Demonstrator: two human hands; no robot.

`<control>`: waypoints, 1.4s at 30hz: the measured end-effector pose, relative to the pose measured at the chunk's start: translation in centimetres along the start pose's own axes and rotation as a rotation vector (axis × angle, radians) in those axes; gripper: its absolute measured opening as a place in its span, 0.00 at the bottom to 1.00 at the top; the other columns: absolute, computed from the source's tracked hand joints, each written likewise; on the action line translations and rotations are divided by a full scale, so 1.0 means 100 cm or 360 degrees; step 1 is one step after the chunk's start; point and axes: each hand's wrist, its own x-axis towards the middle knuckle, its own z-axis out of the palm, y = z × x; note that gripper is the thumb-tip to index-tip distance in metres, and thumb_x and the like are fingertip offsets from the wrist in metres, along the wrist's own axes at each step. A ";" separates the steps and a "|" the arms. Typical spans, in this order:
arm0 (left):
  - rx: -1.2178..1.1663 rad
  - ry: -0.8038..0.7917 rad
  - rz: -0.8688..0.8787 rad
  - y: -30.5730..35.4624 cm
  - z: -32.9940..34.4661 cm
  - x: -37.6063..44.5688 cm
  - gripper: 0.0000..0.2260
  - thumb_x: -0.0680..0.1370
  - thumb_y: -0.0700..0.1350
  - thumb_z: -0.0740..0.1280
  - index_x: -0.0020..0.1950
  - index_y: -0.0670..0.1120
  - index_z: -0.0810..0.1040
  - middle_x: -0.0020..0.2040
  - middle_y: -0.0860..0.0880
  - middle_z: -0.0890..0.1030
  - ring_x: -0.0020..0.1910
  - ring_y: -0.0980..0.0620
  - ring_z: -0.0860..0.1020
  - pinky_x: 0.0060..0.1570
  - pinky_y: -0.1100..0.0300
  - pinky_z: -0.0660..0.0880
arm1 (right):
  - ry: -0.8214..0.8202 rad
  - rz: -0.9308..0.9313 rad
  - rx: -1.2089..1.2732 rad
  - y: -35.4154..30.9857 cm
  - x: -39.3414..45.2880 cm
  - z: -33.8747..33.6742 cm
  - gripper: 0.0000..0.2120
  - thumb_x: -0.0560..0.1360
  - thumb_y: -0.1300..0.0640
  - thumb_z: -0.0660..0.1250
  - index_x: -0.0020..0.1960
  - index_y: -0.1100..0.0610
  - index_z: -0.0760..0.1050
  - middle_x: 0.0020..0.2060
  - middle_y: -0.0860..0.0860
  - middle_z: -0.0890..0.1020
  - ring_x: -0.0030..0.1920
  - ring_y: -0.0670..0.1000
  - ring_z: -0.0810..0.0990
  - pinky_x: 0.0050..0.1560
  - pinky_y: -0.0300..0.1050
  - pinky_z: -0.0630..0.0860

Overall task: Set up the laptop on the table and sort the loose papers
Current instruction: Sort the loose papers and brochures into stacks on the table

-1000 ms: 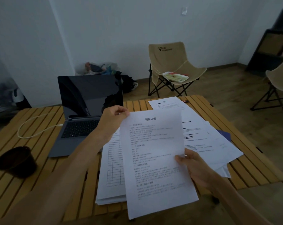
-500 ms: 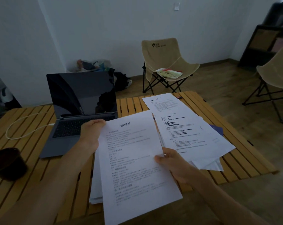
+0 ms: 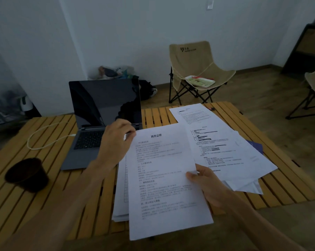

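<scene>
Head view of a slatted wooden table (image 3: pixel 50 180). The laptop (image 3: pixel 98 122) stands open at the rear left of the table, its screen dark, with a white cable (image 3: pixel 44 134) plugged into its left side; this half of the task appears largely done, though whether the machine is powered on cannot be told. Both hands grasp one printed sheet (image 3: pixel 164 178): the left hand (image 3: pixel 115 142) pinches its upper left corner, and the right hand (image 3: pixel 205 185) pinches its right edge, thumb on top. The sheet is held just above a neat stack of papers (image 3: pixel 120 192) lying at the table's near middle, which suggests a sorted pile already begun. To the right, a fan of loose papers (image 3: pixel 225 151) lies overlapping and askew, partly covering a blue booklet (image 3: pixel 256 144); these appear unsorted and form the remaining work. A dark cup (image 3: pixel 26 174) stands at the left, well apart from the papers.
</scene>
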 end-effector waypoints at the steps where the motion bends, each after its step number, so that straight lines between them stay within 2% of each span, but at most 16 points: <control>1: 0.0026 -0.0027 0.0072 0.001 0.001 -0.001 0.01 0.77 0.42 0.70 0.46 0.47 0.80 0.49 0.52 0.77 0.48 0.55 0.75 0.54 0.57 0.70 | -0.0002 0.0008 0.0013 0.000 0.000 0.000 0.12 0.82 0.64 0.61 0.63 0.61 0.76 0.56 0.58 0.84 0.54 0.64 0.84 0.56 0.67 0.79; 3: -0.0207 -0.0093 -0.0014 0.009 0.001 -0.003 0.02 0.78 0.41 0.68 0.46 0.47 0.79 0.44 0.54 0.79 0.44 0.57 0.76 0.50 0.62 0.72 | 0.0017 0.0028 0.0019 0.002 0.001 -0.001 0.12 0.82 0.64 0.61 0.63 0.61 0.76 0.56 0.58 0.84 0.54 0.64 0.84 0.56 0.67 0.79; 5: -0.0591 -0.0073 -0.0340 0.014 0.000 -0.002 0.03 0.80 0.41 0.67 0.47 0.47 0.78 0.42 0.55 0.79 0.43 0.59 0.77 0.42 0.69 0.72 | 0.0059 0.0052 0.0006 0.004 0.001 -0.003 0.11 0.82 0.62 0.61 0.62 0.61 0.76 0.55 0.57 0.85 0.53 0.63 0.84 0.56 0.66 0.79; 7: -0.0788 0.0033 -0.0568 0.012 0.001 0.001 0.03 0.80 0.42 0.66 0.47 0.47 0.78 0.42 0.54 0.80 0.40 0.60 0.78 0.39 0.71 0.71 | 0.0101 0.0078 0.0007 0.005 0.002 -0.005 0.10 0.82 0.61 0.62 0.61 0.61 0.77 0.55 0.57 0.85 0.52 0.62 0.85 0.56 0.67 0.79; 9: -0.0784 -0.0020 -0.0577 0.009 0.003 0.001 0.03 0.79 0.42 0.67 0.46 0.47 0.78 0.42 0.53 0.80 0.40 0.60 0.78 0.39 0.70 0.71 | 0.0130 0.0082 -0.0013 0.006 0.002 -0.005 0.10 0.82 0.61 0.62 0.61 0.60 0.77 0.55 0.56 0.85 0.52 0.62 0.85 0.55 0.67 0.80; 12: -0.0578 -0.0141 -0.0367 0.008 0.007 -0.004 0.03 0.79 0.40 0.68 0.46 0.47 0.78 0.47 0.54 0.78 0.46 0.62 0.76 0.46 0.73 0.69 | 0.0163 0.0070 -0.0055 0.007 0.002 -0.006 0.10 0.82 0.61 0.62 0.61 0.58 0.77 0.54 0.55 0.85 0.51 0.62 0.85 0.54 0.68 0.80; 14: -0.0467 -0.0098 -0.0279 0.005 0.008 -0.005 0.04 0.78 0.40 0.68 0.45 0.48 0.78 0.47 0.54 0.76 0.46 0.61 0.75 0.47 0.71 0.69 | 0.0173 0.0075 -0.0073 0.007 0.002 -0.007 0.10 0.82 0.61 0.61 0.61 0.57 0.77 0.54 0.54 0.85 0.51 0.63 0.85 0.53 0.68 0.80; 17: -0.0632 -0.0142 -0.0470 0.008 0.004 -0.004 0.04 0.78 0.41 0.68 0.45 0.48 0.78 0.44 0.54 0.80 0.44 0.58 0.78 0.44 0.67 0.72 | 0.0159 0.0081 -0.0106 0.008 0.000 -0.009 0.11 0.82 0.62 0.61 0.62 0.55 0.77 0.55 0.54 0.85 0.52 0.62 0.85 0.54 0.68 0.80; 22: -0.1087 -0.0500 -0.0714 0.005 -0.009 0.000 0.05 0.81 0.39 0.64 0.49 0.44 0.80 0.46 0.47 0.85 0.47 0.50 0.83 0.45 0.54 0.82 | 0.0234 0.0092 -0.0114 0.009 -0.007 -0.014 0.11 0.82 0.62 0.61 0.61 0.55 0.78 0.53 0.53 0.86 0.51 0.59 0.86 0.55 0.64 0.80; 24: -0.1203 -0.0595 -0.0779 0.003 -0.015 0.000 0.07 0.82 0.37 0.62 0.52 0.41 0.79 0.48 0.44 0.85 0.48 0.49 0.84 0.46 0.51 0.83 | 0.0271 0.0073 -0.0180 0.009 -0.008 -0.015 0.11 0.82 0.61 0.61 0.61 0.55 0.78 0.52 0.52 0.86 0.51 0.57 0.86 0.55 0.62 0.81; 29: -0.1158 -0.0635 -0.0807 0.002 -0.023 0.003 0.07 0.80 0.34 0.63 0.50 0.41 0.80 0.48 0.42 0.85 0.47 0.49 0.85 0.44 0.54 0.84 | 0.0307 0.0033 -0.0399 0.006 -0.006 -0.016 0.08 0.82 0.60 0.63 0.58 0.55 0.79 0.49 0.49 0.87 0.47 0.55 0.87 0.51 0.59 0.83; 37: -0.1117 -0.0616 -0.0742 -0.004 -0.021 0.000 0.05 0.80 0.34 0.65 0.48 0.41 0.80 0.47 0.44 0.86 0.47 0.49 0.85 0.43 0.57 0.83 | 0.0294 -0.0022 -0.0418 0.006 -0.006 -0.022 0.07 0.82 0.59 0.63 0.58 0.57 0.77 0.52 0.49 0.86 0.51 0.55 0.86 0.56 0.60 0.81; 39: -0.0993 -0.0669 -0.0700 -0.007 -0.020 0.001 0.07 0.80 0.33 0.64 0.49 0.41 0.81 0.46 0.46 0.85 0.47 0.50 0.85 0.43 0.59 0.82 | 0.0300 -0.0042 -0.0397 0.006 -0.006 -0.022 0.07 0.82 0.61 0.63 0.58 0.58 0.77 0.52 0.49 0.86 0.51 0.55 0.86 0.57 0.60 0.81; 42: -0.0790 -0.0846 -0.0581 -0.012 -0.021 0.004 0.08 0.78 0.35 0.65 0.49 0.46 0.82 0.47 0.50 0.85 0.46 0.51 0.84 0.47 0.56 0.82 | 0.0298 -0.0060 -0.0374 0.007 -0.007 -0.022 0.07 0.82 0.61 0.62 0.59 0.58 0.76 0.52 0.49 0.86 0.51 0.55 0.86 0.57 0.59 0.81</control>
